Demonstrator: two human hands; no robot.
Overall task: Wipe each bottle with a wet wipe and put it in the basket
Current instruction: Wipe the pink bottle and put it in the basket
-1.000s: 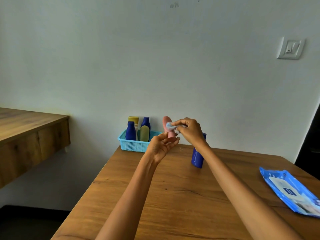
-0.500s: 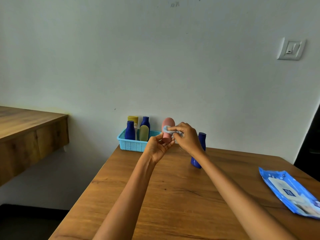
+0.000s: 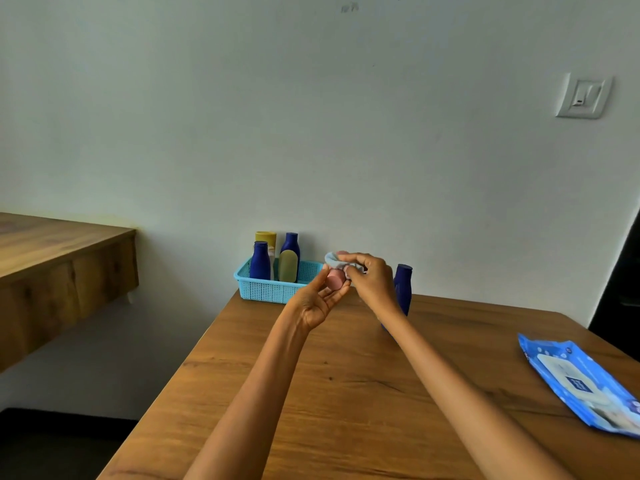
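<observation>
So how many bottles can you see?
5: three standing in the basket, a pink bottle held in the hands, a blue bottle on the table. More may be hidden.

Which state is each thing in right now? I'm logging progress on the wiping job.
pink bottle: tilted, held in left hand, being wiped.
wet wipe: bunched, pinched by right hand.
blue bottle: upright on table, outside basket.
basket: holds three upright bottles.
wipes pack: lying flat; whether its flap is shut is unclear.
</observation>
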